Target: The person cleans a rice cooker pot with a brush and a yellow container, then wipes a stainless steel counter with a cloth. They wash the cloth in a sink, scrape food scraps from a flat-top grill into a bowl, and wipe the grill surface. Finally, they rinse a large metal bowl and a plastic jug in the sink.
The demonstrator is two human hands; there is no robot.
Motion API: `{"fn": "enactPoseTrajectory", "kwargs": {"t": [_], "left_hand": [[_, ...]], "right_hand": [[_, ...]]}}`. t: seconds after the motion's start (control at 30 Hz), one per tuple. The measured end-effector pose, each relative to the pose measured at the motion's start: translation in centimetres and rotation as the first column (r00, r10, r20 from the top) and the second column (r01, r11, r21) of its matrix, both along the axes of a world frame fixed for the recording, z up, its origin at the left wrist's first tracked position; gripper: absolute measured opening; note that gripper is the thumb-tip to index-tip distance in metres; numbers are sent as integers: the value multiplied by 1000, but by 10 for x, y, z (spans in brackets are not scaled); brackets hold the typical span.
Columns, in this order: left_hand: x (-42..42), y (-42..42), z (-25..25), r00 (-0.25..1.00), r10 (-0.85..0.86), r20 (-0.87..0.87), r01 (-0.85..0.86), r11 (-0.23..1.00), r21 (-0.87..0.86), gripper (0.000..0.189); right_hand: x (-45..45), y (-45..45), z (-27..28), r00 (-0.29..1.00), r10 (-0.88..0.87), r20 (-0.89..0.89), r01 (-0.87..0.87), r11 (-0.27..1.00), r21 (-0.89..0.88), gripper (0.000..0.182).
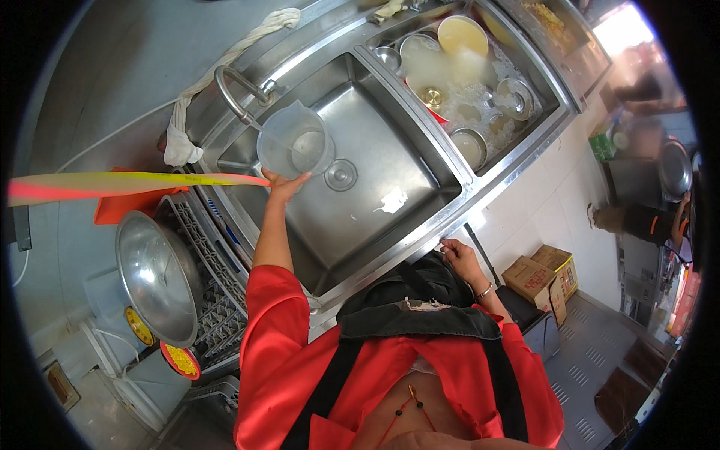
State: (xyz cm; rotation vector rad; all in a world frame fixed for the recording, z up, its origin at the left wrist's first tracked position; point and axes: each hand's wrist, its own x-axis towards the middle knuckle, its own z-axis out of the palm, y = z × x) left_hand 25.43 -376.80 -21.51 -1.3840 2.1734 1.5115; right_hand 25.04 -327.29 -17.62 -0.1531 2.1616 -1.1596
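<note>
My left hand (287, 185) grips a translucent plastic jug (295, 138) at its near side, over the left basin of a stainless steel sink (382, 163). From the curved faucet (239, 95) a thin stream of water runs into the jug. A little water seems to lie at its bottom. Close to the jug is the round drain strainer (341, 175). My right hand (462, 260) is by the sink's front edge, beside my black apron (416, 320), its fingers curled. Whether it pinches anything small cannot be made out.
The right basin holds cloudy, foamy water with several bowls (462, 36) and metal lids (514, 100). At left, a large metal bowl (157, 278) leans by dish racks (219, 315). A pink-and-yellow band (140, 183) stretches toward my left hand. Cardboard boxes (531, 278) and a person (635, 219) are right.
</note>
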Motion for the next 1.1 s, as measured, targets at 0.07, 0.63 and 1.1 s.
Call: {"fn": "enactPoseTrajectory", "kwargs": {"t": [0.07, 0.63, 1.1], "left_hand": [[-4, 4, 7, 999, 23, 44, -25, 998, 58, 113], [36, 13, -52, 986, -84, -146, 28, 937, -349, 108], [111, 166, 27, 750, -655, 85, 640, 689, -338, 63]], "right_hand": [[0, 1, 0, 1000, 1, -6, -1, 1000, 10, 24], [-2, 5, -1, 1000, -5, 4, 5, 999, -46, 23], [63, 34, 7, 986, -167, 1, 167, 985, -38, 22]]}}
